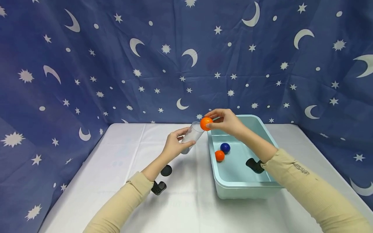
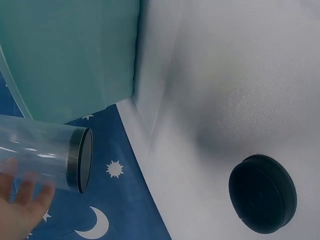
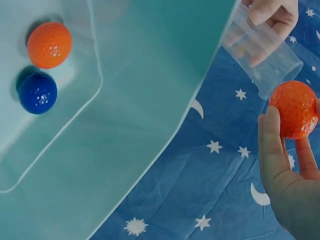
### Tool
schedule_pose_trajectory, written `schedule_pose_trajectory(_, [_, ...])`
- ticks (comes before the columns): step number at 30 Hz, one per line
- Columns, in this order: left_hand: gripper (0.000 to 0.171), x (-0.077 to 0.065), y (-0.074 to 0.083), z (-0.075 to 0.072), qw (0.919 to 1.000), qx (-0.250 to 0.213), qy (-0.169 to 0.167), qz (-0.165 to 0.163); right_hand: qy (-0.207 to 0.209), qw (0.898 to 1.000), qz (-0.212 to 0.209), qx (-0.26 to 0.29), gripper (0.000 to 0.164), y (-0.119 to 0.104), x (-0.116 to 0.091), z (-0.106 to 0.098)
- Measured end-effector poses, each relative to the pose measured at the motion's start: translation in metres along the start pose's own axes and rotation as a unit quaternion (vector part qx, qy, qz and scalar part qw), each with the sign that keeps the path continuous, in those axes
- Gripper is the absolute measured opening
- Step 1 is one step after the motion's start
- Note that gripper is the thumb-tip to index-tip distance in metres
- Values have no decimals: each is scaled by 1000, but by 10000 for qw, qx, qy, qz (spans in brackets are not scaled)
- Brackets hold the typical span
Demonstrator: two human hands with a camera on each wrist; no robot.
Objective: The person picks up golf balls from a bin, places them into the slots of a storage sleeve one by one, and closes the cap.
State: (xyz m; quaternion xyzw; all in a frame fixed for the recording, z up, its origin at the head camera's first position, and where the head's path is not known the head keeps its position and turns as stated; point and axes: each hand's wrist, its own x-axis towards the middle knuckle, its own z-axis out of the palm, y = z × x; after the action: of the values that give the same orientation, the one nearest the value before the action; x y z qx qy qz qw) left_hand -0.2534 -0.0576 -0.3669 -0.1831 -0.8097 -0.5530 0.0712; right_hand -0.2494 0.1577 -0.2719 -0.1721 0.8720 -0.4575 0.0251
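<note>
In my left hand (image 1: 174, 144) I grip a clear plastic tube (image 1: 193, 133), tilted with its mouth up toward the right. A dark cap closes the tube's bottom end (image 2: 80, 160) in the left wrist view. My right hand (image 1: 225, 122) pinches an orange golf ball (image 1: 206, 123) between thumb and fingers, right at the tube's open mouth. Whether ball and rim touch, I cannot tell. The right wrist view shows the same ball (image 3: 294, 110) beside the tube's rim. The tube looks empty.
A pale teal bin (image 1: 242, 184) stands on the right of the white table (image 1: 116, 161). Inside lie another orange golf ball (image 1: 220, 155) and a blue one (image 1: 225, 148). A round black lid (image 1: 166, 170) lies near my left forearm. A starry blue cloth (image 1: 163, 64) hangs behind.
</note>
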Motion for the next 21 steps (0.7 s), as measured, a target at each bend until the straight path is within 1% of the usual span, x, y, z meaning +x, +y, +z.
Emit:
schedule_pose_trajectory(7, [53, -4, -1, 0, 9997, -194, -125, -57, -74, 10000, -17, -62, 34, -3, 2, 7])
schedule_pose_trajectory(12, [54, -5, -2, 2, 9996, -192, -176, -48, -55, 9999, -68, -108, 34, -3, 1, 8])
schedule_pose_trajectory(16, [54, -5, -1, 3, 9997, -144, -188, -44, -36, 9998, -213, -20, 30, -4, 0, 6])
schedule_pose_trajectory(21, [52, -4, 2, 5, 9994, -237, -243, 97, 40, 9996, -240, 121, 26, -4, -2, -1])
